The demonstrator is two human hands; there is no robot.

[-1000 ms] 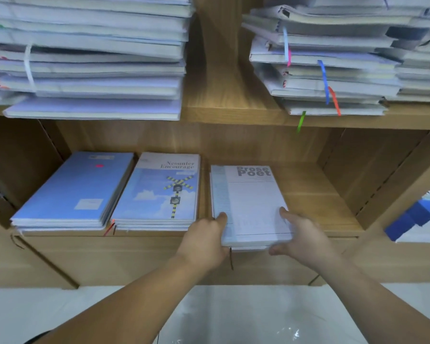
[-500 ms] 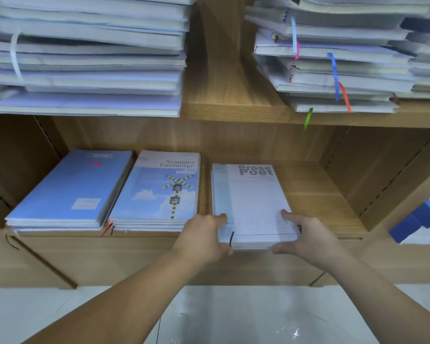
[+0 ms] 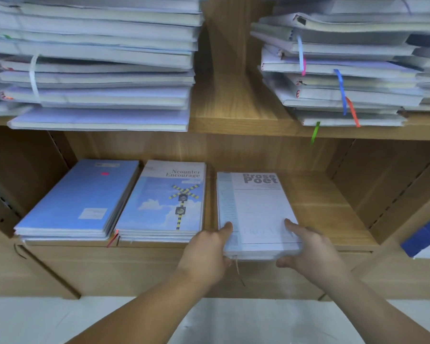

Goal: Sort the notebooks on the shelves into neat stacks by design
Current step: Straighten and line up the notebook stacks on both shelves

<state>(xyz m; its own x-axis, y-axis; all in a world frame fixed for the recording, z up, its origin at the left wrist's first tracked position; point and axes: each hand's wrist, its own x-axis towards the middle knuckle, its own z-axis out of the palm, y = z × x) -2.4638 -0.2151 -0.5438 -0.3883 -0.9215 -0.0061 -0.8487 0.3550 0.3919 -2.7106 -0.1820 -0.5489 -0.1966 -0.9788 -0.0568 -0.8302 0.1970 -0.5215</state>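
Three flat stacks lie side by side on the lower shelf (image 3: 333, 214). The Prose Poet stack (image 3: 256, 209) has pale grey-white covers with a ruled pattern. It overhangs the shelf's front edge, and a thin cord dangles from it. The left hand (image 3: 209, 254) and right hand (image 3: 313, 249) grip its near corners, thumbs on top. Just beside it at 9 o'clock lies the Ncounter Encourage stack (image 3: 159, 207), squared up, its covers showing sky, clouds and a railway-crossing signal. Further toward 9 o'clock lies the plain blue stack (image 3: 77, 199), slightly fanned. On the upper shelf (image 3: 233, 120) stand two tall uneven piles of pale notebooks, the left pile (image 3: 97, 65) at 11 o'clock and the right pile (image 3: 345, 78) at 1 o'clock, the latter with coloured ribbons hanging.
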